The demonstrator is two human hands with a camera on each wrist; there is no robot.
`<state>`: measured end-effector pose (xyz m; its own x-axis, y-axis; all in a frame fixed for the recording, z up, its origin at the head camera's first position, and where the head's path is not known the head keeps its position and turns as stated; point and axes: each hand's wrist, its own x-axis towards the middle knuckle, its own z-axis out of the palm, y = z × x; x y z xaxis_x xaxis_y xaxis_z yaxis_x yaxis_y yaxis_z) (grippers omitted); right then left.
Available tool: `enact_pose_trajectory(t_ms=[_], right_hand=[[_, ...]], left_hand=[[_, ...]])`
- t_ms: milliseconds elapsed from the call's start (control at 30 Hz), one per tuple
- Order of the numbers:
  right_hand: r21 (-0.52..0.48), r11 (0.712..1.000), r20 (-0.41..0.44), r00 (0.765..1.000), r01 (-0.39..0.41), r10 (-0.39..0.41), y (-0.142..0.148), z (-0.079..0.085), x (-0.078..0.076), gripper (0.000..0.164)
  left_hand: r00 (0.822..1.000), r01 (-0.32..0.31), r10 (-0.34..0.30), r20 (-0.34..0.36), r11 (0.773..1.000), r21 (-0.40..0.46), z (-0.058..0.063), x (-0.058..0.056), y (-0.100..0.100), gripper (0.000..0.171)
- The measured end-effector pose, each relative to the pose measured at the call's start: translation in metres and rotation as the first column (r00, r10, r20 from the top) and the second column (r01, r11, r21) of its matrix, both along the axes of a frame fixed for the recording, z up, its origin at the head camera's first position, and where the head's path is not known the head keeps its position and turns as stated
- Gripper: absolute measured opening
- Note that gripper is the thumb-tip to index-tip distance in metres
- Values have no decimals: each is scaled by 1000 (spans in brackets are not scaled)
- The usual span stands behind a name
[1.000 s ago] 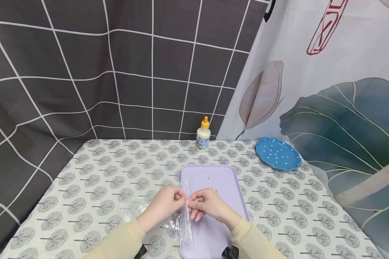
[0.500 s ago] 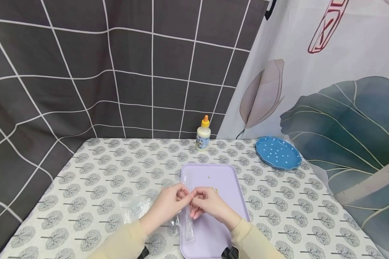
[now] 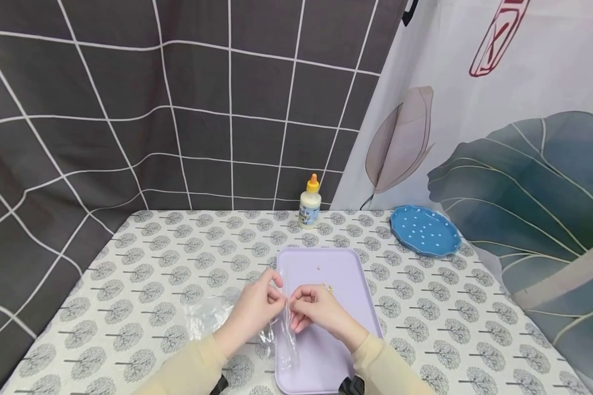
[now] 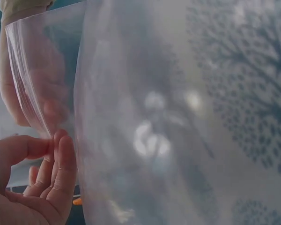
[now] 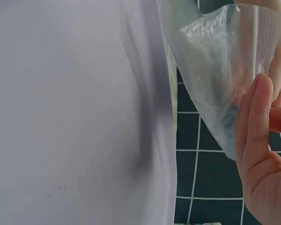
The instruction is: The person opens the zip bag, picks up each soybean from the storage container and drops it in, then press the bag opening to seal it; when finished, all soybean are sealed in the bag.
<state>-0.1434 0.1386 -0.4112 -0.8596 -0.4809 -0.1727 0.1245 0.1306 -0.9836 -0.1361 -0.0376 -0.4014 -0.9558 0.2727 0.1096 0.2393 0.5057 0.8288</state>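
Note:
Both hands hold a clear zip-lock bag by its zip edge, above the left side of a lilac tray. In the head view, my left hand has its index finger raised off the thumb; the left wrist view shows its fingers at the bag's ridged zip edge. My right hand pinches the same edge, fingers curled. Clear plastic also spreads over the cloth left of the tray; whether it is the same bag I cannot tell. Small beige bits lie on the tray behind the right hand.
A white bottle with a yellow and orange cap stands at the table's back edge. Back right lies a blue plate with white dots. A tree-patterned cloth covers the table, with a dark grid curtain behind it.
Half a second ago the left fingertips met the right ones at the bag's edge. Since then the left index finger has lifted and the left hand has drawn slightly left.

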Motion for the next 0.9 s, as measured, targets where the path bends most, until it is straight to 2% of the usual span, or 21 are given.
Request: enact_pose_trajectory(t_ms=[133, 300, 900], right_hand=[[11, 999, 2, 1000, 32, -32, -1, 0, 1, 15], [33, 997, 4, 998, 65, -65, -4, -1, 3, 11], [55, 994, 33, 995, 95, -97, -13, -3, 6, 9]], left_hand=[[998, -6, 4, -64, 1000, -31, 0, 1, 2, 19], [991, 16, -24, -129, 998, -60, -1, 1, 5, 12], [982, 32, -63, -178, 985, -170, -3, -1, 6, 9]])
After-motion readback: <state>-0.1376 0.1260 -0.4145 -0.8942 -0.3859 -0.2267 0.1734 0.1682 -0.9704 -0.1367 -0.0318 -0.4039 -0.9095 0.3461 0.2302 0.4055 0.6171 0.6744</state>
